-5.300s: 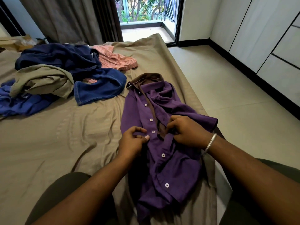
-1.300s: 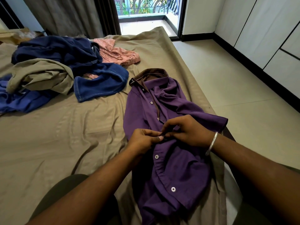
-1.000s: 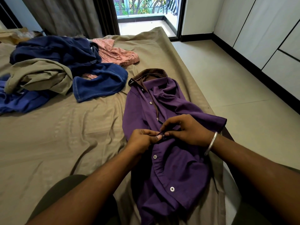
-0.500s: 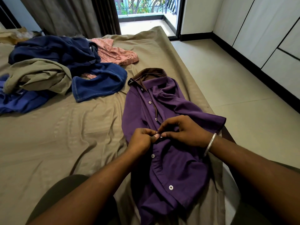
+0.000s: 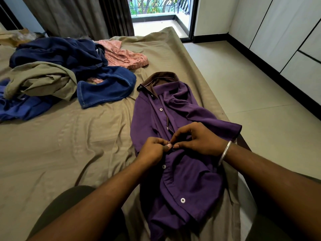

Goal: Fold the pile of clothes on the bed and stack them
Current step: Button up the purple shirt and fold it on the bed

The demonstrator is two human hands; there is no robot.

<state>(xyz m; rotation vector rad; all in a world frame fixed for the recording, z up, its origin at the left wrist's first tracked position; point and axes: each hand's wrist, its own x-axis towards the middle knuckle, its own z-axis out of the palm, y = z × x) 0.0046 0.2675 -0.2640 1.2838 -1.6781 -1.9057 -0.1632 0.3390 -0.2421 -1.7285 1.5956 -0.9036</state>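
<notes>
A purple shirt [image 5: 187,181] with a brown collar and white buttons lies lengthwise near the right edge of the bed [image 5: 69,150], collar away from me. My left hand [image 5: 152,150] pinches the shirt's placket at mid-chest. My right hand [image 5: 199,138], a metal bangle on its wrist, pinches the facing edge of the placket, and the fingertips of both hands meet over one button spot. The pile of unfolded clothes [image 5: 66,73] sits at the far left: dark blue pieces, an olive garment [image 5: 41,80] and a pink one [image 5: 121,56].
The bed's right edge drops to a tiled floor [image 5: 260,105] beside white wardrobe doors [image 5: 286,35]. Curtains [image 5: 83,16] and an open balcony door [image 5: 156,13] stand beyond the bed's far end. My knees show at the bottom of the view.
Over five seconds both hands have shifted from a lower spot on the placket to mid-chest. In the last second they stay pinched together there with only tiny finger movements.
</notes>
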